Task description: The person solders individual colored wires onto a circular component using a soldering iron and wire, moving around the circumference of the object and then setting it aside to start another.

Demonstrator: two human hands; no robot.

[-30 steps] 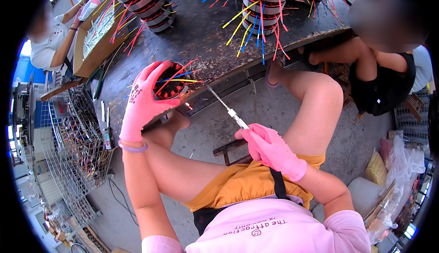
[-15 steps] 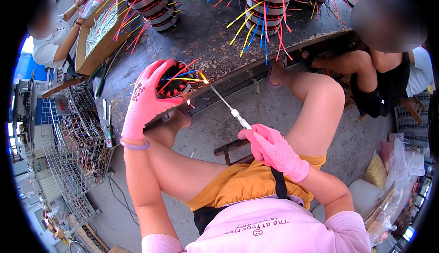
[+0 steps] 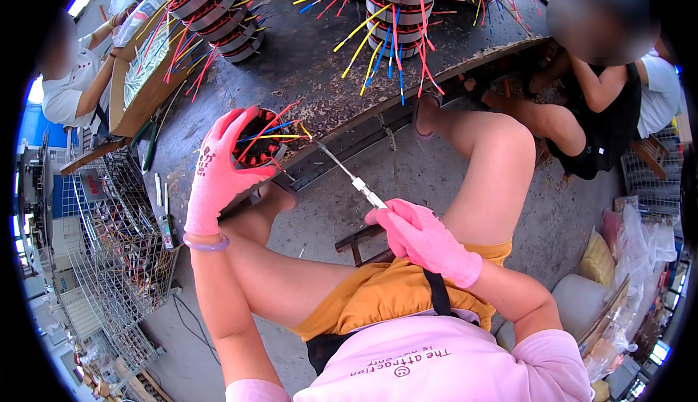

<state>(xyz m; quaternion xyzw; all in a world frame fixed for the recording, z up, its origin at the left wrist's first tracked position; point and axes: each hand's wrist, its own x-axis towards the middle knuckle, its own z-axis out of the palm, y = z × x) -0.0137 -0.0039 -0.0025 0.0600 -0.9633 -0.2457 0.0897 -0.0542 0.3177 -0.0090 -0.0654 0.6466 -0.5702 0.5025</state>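
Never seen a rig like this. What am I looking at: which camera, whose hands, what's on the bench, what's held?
No robot here: a person works with their own two hands, in pink gloves. The view looks down from a wide fisheye camera on that person's head, so edges bend and picture-left is their left. The left hand grips a wire-wound ring with red, blue and yellow leads. The right hand holds a thin metal-tipped tool, its tip close to the lead ends; there seems to be a small flame there. The dark, worn bench carries stacks of similar rings. Other people are at the sides.
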